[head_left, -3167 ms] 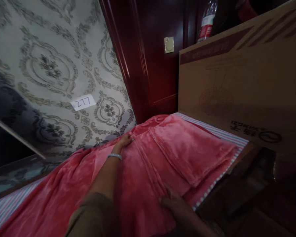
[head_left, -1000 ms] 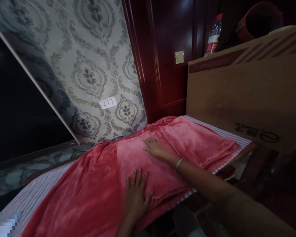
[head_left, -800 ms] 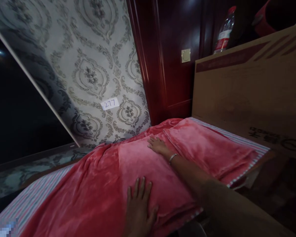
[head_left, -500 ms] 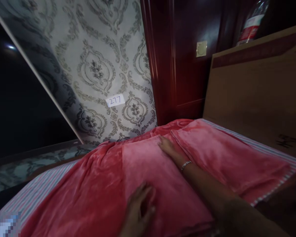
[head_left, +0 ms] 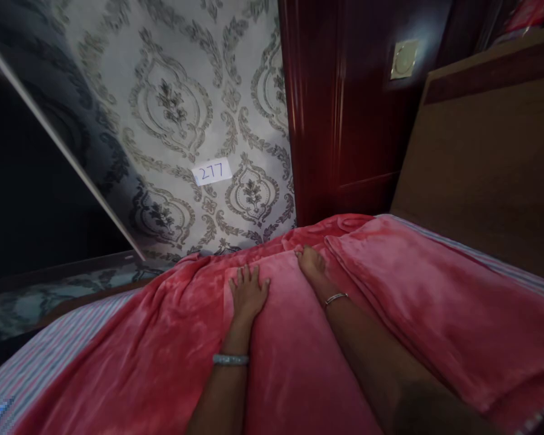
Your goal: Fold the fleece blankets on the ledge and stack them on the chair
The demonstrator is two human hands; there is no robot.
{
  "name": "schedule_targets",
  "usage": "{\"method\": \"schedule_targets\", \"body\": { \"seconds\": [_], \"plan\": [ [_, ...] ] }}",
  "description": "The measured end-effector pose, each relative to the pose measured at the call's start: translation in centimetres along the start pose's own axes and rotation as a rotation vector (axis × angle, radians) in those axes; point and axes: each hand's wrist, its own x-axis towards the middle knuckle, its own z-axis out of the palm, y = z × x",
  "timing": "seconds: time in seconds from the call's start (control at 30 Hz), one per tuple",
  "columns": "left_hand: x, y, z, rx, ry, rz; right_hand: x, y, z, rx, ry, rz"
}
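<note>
A red and pink plush blanket [head_left: 290,362] lies spread over a striped sheet, with a lighter panel folded over in its middle. My left hand [head_left: 248,294], a pale bangle at its wrist, rests flat on the left part of that panel near its far edge, fingers spread. To its right, my right hand [head_left: 312,264], with a thin silver bracelet, has its fingers curled on the panel's far right corner and grips the blanket there. Another folded part of the blanket lies to the right of my right forearm.
Patterned wallpaper bears a paper label [head_left: 212,171] reading 277. A dark red wooden panel [head_left: 344,121] with a switch plate [head_left: 404,59] rises behind the blanket. On the right stands a large cardboard box [head_left: 489,169]; a dark screen [head_left: 31,181] is at left. Striped sheet [head_left: 72,338] shows at left.
My left hand has moved forward from the near part of the blanket to lie flat by the panel's far edge. My right hand stays at the far corner. The view has shifted slightly.
</note>
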Motion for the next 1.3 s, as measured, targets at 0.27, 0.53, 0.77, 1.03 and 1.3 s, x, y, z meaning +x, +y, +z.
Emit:
{"method": "schedule_targets", "body": {
  "seconds": [0.27, 0.53, 0.77, 1.03, 1.3],
  "plan": [
    [0.7, -0.6, 1.1, 0.001, -0.039, -0.006, 0.8, 0.4, 0.8, 0.014, 0.014, 0.079],
    [0.4, -0.4, 1.0, 0.002, -0.04, -0.003, 0.3, -0.4, -0.1, 0.001, 0.041, 0.046],
    [0.4, -0.6, 1.0, 0.023, -0.017, 0.026, -1.5, -2.7, 1.1, -0.186, -0.128, -0.404],
    [0.5, -0.4, 0.7, 0.054, -0.037, -0.005, -1.2, -1.6, 1.6, -0.195, -0.239, -0.322],
    [0.8, -0.4, 0.6, 0.063, -0.008, 0.0, -1.5, -2.1, 1.1, -0.111, -0.147, -0.349]
  ]
}}
